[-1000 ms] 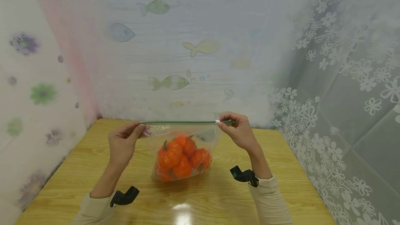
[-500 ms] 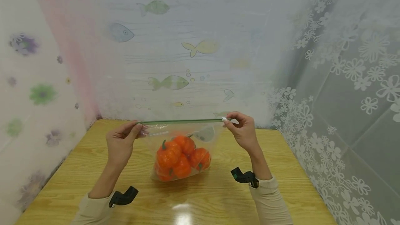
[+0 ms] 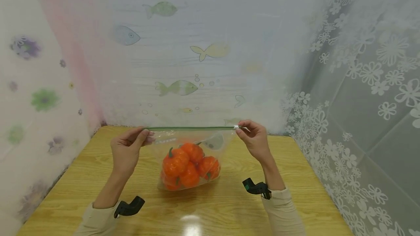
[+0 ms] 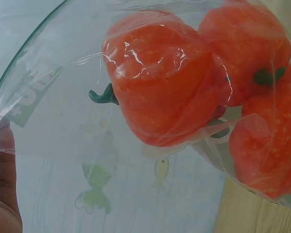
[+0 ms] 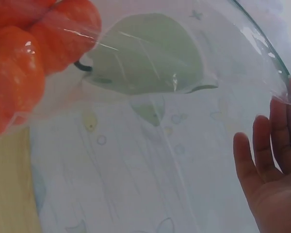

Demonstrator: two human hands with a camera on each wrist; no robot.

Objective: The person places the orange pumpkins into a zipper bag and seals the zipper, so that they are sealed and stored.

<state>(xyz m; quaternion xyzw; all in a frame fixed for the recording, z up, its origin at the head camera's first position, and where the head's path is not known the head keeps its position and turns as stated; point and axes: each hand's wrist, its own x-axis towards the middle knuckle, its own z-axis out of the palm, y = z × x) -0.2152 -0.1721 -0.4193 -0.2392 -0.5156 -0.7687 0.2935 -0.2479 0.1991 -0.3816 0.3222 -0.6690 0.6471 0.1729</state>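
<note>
A clear zip bag [image 3: 183, 137] with a green zip strip [image 3: 193, 127] hangs stretched between my hands, low over the table. Inside it are several orange toy pumpkins [image 3: 176, 163] with green stems. My left hand [image 3: 127, 148] pinches the bag's top left corner between thumb and fingers. At the right end of the strip, my right hand [image 3: 255, 139] pinches the white slider [image 3: 236, 127]. The left wrist view shows a pumpkin [image 4: 160, 82] close up through the plastic. In the right wrist view, the other fingers of my right hand [image 5: 276, 174] are spread beside the bag's edge.
A wood-grain table [image 3: 210, 210] lies beneath the bag. Behind it hangs a pale curtain [image 3: 210, 75] printed with fish; flower-patterned sheets close in both sides. A black wrist mount [image 3: 129, 207] sits on the left forearm, and another black mount [image 3: 256, 186] on the right.
My right hand has moved slightly right along the zip strip, with the white slider in its pinch. The left hand has shifted a little left, still holding its corner.
</note>
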